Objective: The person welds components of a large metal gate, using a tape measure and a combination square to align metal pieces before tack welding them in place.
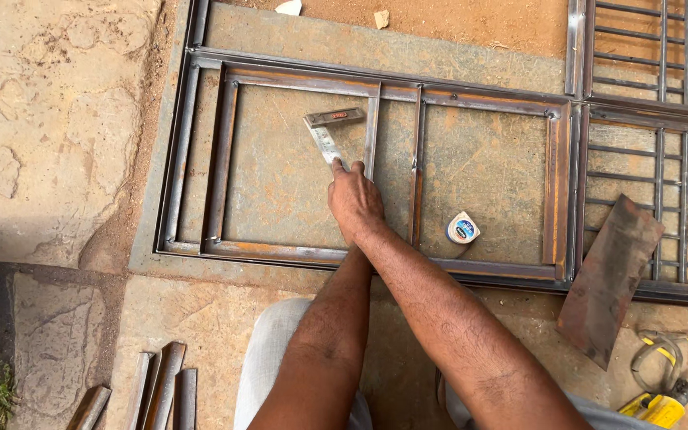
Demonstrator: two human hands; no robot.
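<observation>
Single head-worn view, steeply downward, near over metal frame (224, 151) on ground.

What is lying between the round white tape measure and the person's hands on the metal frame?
In the head view, one upright rusty steel bar stands between the round white tape measure and the overlapping hands.

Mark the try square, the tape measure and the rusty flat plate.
try square (325, 142), head view, on the steel blade just above the hand.
tape measure (462, 228), head view, on the round blue-and-white face of its case.
rusty flat plate (608, 277), head view, on the middle of its flat face.
</observation>
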